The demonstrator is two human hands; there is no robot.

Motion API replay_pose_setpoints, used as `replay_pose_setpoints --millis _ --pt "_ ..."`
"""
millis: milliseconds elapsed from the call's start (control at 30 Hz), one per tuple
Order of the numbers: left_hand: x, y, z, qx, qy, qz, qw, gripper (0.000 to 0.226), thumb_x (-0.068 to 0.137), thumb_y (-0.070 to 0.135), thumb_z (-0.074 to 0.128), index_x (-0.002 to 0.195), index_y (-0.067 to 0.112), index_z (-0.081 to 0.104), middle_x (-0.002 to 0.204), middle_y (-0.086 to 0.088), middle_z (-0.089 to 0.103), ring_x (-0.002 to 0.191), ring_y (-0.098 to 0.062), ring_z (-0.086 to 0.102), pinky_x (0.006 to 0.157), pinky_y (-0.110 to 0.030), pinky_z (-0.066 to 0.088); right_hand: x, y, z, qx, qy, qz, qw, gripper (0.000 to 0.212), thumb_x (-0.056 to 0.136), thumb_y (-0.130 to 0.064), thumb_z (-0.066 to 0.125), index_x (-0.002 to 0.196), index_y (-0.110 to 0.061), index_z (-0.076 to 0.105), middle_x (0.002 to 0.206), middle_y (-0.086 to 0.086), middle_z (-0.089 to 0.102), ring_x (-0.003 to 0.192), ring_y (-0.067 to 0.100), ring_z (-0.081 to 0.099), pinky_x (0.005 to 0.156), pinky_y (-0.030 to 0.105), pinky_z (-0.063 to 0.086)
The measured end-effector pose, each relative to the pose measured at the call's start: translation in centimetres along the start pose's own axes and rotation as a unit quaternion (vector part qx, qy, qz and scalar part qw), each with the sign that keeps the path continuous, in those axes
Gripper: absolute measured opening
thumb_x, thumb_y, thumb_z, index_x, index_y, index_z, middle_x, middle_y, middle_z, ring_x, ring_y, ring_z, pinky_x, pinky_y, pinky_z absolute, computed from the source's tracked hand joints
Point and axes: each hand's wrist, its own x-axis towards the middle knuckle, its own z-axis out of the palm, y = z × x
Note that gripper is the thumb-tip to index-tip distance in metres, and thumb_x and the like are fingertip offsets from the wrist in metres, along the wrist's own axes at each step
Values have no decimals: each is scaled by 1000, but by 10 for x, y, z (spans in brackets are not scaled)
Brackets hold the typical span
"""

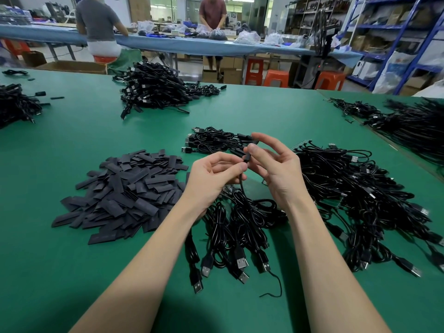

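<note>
My left hand (pixel 213 179) pinches a thin black cable (pixel 243 188) between thumb and fingers, a little above the green table (pixel 72 260). My right hand (pixel 274 169) pinches the cable's upper end, where a short black sleeve (pixel 249 150) sits over it. The cable hangs down into a bundle of black USB cables (pixel 240 224) lying below my wrists, plugs pointing toward me. A heap of flat black sleeve pieces (pixel 125 191) lies left of my left hand.
A big tangle of cables (pixel 365 200) lies to the right, a small bundle (pixel 211 140) beyond my hands, and more piles at the back (pixel 153 87), far left (pixel 16 104) and far right (pixel 408 121). Two persons work at a blue table (pixel 192 44). Orange stools and shelves stand behind.
</note>
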Motion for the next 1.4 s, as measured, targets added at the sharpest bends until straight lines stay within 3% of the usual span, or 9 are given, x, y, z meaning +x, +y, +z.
replay_pose_setpoints --millis 167,300,500,633,733,867,967,1400 --pt "1 -2 2 6 13 -3 1000 12 83 3 78 90 11 72 84 -14 77 70 -19 72 68 -23 57 4 -2 4 -64 54 7 996 20 82 -10 83 100 -5 75 75 8 74 66 16 69 68 25 58" --pt "1 -3 2 17 16 -7 1000 7 86 5 75 90 9 72 82 -12 76 71 -19 72 68 -23 57 6 -6 5 -117 48 10 992 15 82 -13 84 93 -11 74 73 4 72 62 14 66 63 23 56" --pt "0 2 0 -18 -14 -54 998 3 90 9 71 92 10 73 84 -7 75 70 -14 69 67 -19 54 1 -10 -5 -21 -85 72 994 12 86 -14 73 97 -16 74 102 6 76 88 12 69 71 19 54" --pt "-2 8 -4 -67 -52 -107 991 7 84 15 73 89 12 76 83 -6 74 69 -10 68 66 -17 54 -2 -11 -13 23 -133 76 988 13 83 -12 73 95 -15 76 96 3 75 89 10 70 79 18 54" --pt "-4 11 -6 -88 -92 -138 982 8 79 20 74 84 17 79 85 -4 74 71 -10 67 69 -18 54 -3 -11 -14 24 -148 82 985 14 82 -13 77 92 -21 80 93 0 75 87 9 69 79 17 53" --pt "-4 14 -8 -125 -114 -163 972 9 80 19 71 82 18 79 82 -2 73 69 -9 66 69 -18 55 -3 -10 -10 51 -167 91 980 36 58 -35 95 89 -22 82 89 -3 76 86 6 70 78 16 53" --pt "-4 13 -8 -129 -111 -168 971 9 80 18 71 86 15 77 82 -2 73 68 -9 66 68 -17 55 -3 -6 -7 64 -155 96 981 45 47 -41 100 83 -22 82 86 -3 76 82 6 70 76 15 53" --pt "-1 12 -11 -132 -114 -195 965 8 79 19 72 81 18 80 82 -1 74 66 -7 66 65 -16 54 -5 -8 -5 50 -155 101 981 43 47 -40 99 81 -21 82 84 -3 75 75 7 69 73 17 55"
